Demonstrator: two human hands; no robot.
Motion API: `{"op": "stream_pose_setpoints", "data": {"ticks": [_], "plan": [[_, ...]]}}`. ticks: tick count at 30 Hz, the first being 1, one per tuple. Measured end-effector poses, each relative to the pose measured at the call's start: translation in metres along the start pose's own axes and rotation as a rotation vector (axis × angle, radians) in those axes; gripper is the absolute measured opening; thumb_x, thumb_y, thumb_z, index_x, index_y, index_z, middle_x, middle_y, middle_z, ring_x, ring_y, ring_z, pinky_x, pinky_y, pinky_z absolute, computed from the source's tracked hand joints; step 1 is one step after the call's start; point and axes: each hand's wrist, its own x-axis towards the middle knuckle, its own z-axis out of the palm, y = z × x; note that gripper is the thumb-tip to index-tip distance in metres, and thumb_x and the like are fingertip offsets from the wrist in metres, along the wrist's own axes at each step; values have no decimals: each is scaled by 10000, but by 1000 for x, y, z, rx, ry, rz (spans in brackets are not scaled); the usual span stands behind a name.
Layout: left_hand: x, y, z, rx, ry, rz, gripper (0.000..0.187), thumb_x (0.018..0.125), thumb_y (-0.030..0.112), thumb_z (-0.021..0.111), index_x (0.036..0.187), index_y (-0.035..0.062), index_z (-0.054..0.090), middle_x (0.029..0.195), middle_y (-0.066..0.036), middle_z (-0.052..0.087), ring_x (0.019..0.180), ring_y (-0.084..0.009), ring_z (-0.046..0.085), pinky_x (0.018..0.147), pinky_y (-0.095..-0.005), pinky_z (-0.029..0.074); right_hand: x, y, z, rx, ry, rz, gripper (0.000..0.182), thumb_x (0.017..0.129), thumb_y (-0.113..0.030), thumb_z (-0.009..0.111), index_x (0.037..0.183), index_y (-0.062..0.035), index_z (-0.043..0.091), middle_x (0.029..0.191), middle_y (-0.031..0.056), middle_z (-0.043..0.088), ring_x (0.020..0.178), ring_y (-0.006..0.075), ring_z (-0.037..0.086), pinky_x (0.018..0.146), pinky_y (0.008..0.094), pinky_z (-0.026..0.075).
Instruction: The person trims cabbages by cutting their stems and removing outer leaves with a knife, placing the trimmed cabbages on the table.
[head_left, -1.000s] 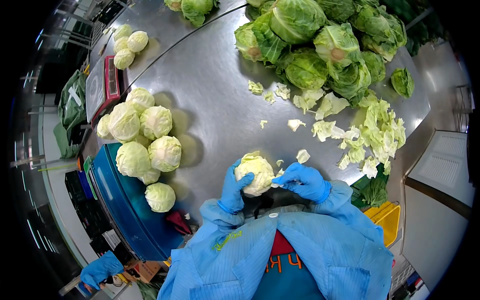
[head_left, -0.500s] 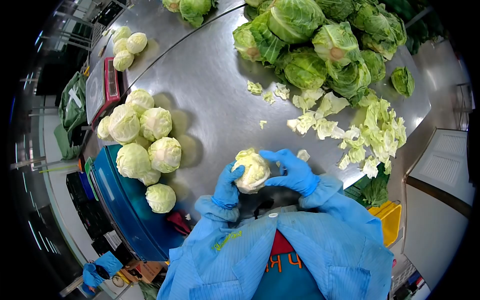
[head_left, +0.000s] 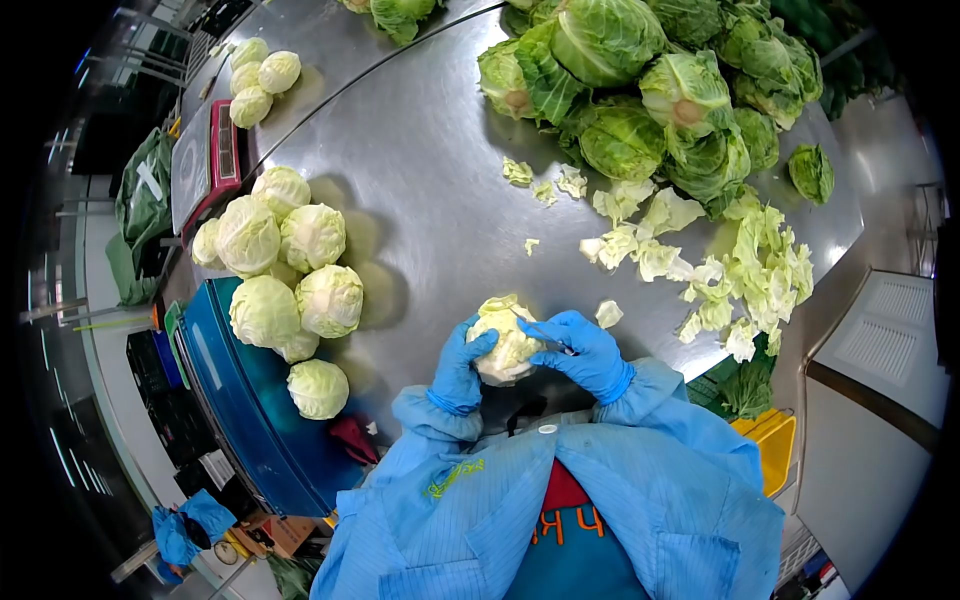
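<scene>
A pale, peeled cabbage point(head_left: 503, 345) is held low over the near edge of the steel table. My left hand point(head_left: 459, 368) wraps round its left side, gloved in blue. On the right, my right hand point(head_left: 588, 355), in a matching glove, is closed on a thin small knife point(head_left: 548, 338), mostly covered by the fingers, its tip against the cabbage's upper right. A loose leaf scrap point(head_left: 608, 314) lies just beyond that hand.
Peeled cabbages point(head_left: 262, 312) are grouped at left, beside a red-edged scale point(head_left: 222, 150) and a blue bin point(head_left: 240, 400). Green cabbages point(head_left: 640, 110) are heaped at the far right, with trimmed leaves point(head_left: 745, 275) nearer. A yellow crate point(head_left: 775, 450) stands below the right edge.
My right hand's fingers, spread apart earlier, have closed in on the cabbage, and the small knife now shows between them. My left hand keeps its hold. The view has shifted slightly.
</scene>
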Motion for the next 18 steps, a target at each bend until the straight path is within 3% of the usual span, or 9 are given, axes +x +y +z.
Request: {"op": "stream_pose_setpoints", "data": {"ticks": [7,10,13,16,18], "plan": [[-1,5,8,70,-2,8,600,834,200,682,1333,-54,466,1228,-150,601,1099,-240,607,989,-347,467,0,10,-5,75,-35,-137,389,758,-53,794,1136,-79,702,900,27,611,775,150,558,671,280,448],[5,-4,2,37,-7,20,569,810,161,733,1293,-43,513,1188,-136,624,1061,-221,621,949,-333,492,1,3,-12,50,-91,-6,228,801,-102,772,1018,-68,709,857,42,610,745,154,582,647,275,465],[-2,0,13,64,70,68,553,812,156,735,1281,-43,520,1173,-133,632,1051,-215,626,947,-330,492,0,-8,-15,-145,-82,-45,224,802,-131,776,1008,-66,719,823,41,595,686,140,571,599,268,458],[3,2,11,26,10,22,552,813,162,734,1280,-43,520,1156,-128,641,1037,-209,633,943,-327,493,2,-16,-17,-24,-43,-161,242,806,-110,765,1040,-66,720,809,16,585,616,104,532,532,244,427],[6,1,8,9,-6,15,557,809,169,739,1277,-41,522,1144,-126,645,1030,-203,636,941,-323,493,0,-37,-29,341,38,220,298,813,-69,742,1107,-65,697,796,-3,571,601,75,503,523,217,409]]}}
